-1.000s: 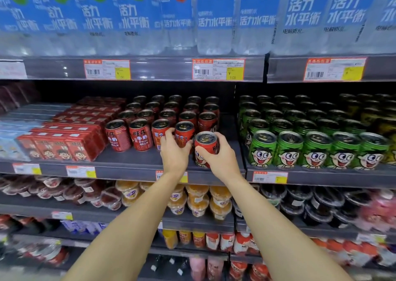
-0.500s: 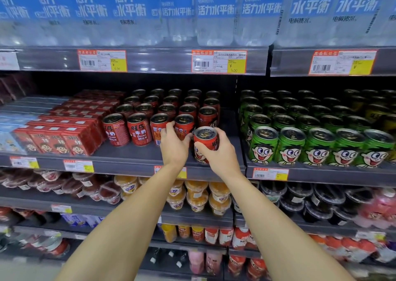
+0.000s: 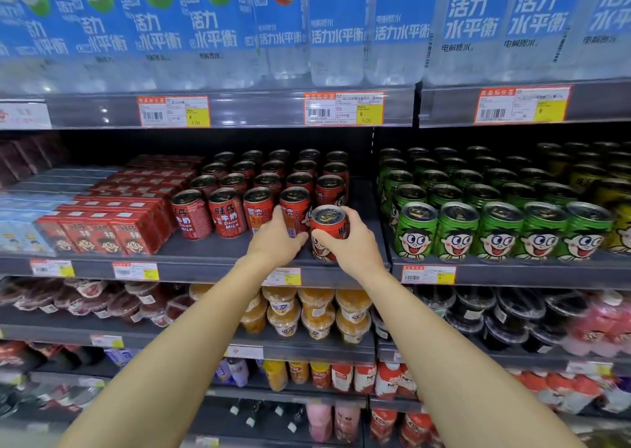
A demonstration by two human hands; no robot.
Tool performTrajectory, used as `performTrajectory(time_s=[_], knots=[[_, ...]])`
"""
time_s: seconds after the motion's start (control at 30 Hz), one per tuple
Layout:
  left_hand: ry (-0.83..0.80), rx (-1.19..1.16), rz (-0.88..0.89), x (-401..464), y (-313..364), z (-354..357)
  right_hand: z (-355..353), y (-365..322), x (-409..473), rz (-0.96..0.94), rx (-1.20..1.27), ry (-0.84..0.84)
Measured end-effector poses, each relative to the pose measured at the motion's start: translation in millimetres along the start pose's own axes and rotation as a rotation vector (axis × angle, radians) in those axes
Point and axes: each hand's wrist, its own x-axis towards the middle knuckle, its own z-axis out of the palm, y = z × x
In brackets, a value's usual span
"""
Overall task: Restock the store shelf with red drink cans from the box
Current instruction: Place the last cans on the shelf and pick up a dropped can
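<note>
Red metal drink can [image 3: 328,229], at the shelf's [image 3: 211,248] front edge at three o'clock of the red row, looks rigid, smooth and weighty if full; right hand [image 3: 351,243] wraps its side, left hand [image 3: 278,243] curls round its neighbour [image 3: 294,210]

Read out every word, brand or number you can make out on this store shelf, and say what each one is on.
"活力水平衡": blue labels of the clear water bottles on the top shelf.
"DRINK MILK": red drink can, front row.
"5.00": yellow-cornered price tag under the bottles.
Other price tags, red cartons and green cartoon-face cans: too blurred.
</note>
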Motion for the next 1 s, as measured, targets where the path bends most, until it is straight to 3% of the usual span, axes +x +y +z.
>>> performTrajectory(time_s=[0.13,0.23,0.4,0.53,0.73,1.0], knots=[[-0.071,0.276,0.077,-13,-14,10,-2,-3,-2,0.003,-0.015,-0.005],[0.052,0.394,0.184,-27,-21,21,-3,-6,-3,0.005,-0.049,-0.004],[0.243,0.433,0.224,-36,-30,40,1,-8,-9,-0.006,-0.103,0.012],[0.34,0.432,0.249,-41,-36,49,5,-6,-19,-0.016,-0.102,0.121],[0.406,0.425,0.278,-42,-39,52,11,-8,-24,-0.034,-0.097,0.22],[0.43,0.417,0.27,-43,-39,54,14,-17,-5,-0.004,-0.161,0.201]])
